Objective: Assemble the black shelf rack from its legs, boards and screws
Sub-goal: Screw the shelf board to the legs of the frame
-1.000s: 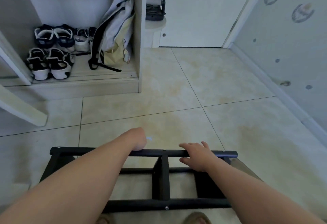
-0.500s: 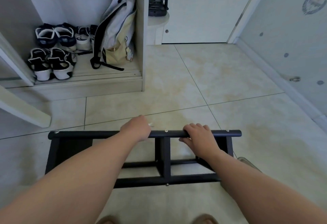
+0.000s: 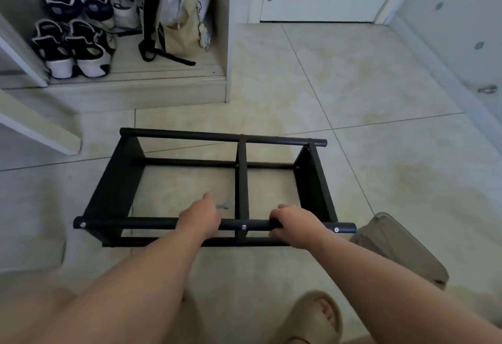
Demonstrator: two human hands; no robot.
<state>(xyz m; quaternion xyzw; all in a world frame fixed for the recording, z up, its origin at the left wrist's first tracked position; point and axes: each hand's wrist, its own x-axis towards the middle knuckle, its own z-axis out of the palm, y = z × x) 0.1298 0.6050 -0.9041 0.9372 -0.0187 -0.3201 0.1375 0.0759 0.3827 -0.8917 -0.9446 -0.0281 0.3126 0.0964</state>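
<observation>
No text, label, brand or number can be read anywhere in the view. Nothing legible is seen on the black shelf rack (image 3: 217,136), on the backpack (image 3: 176,18) or on the shoes (image 3: 81,53) in the cupboard. The small marks on the right-hand wall (image 3: 461,31) are too blurred to be made out.

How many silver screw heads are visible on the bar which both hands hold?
3: one screw head at the left end of the near bar, one between the left hand and right hand, one near its right end. The hands may hide more.
</observation>
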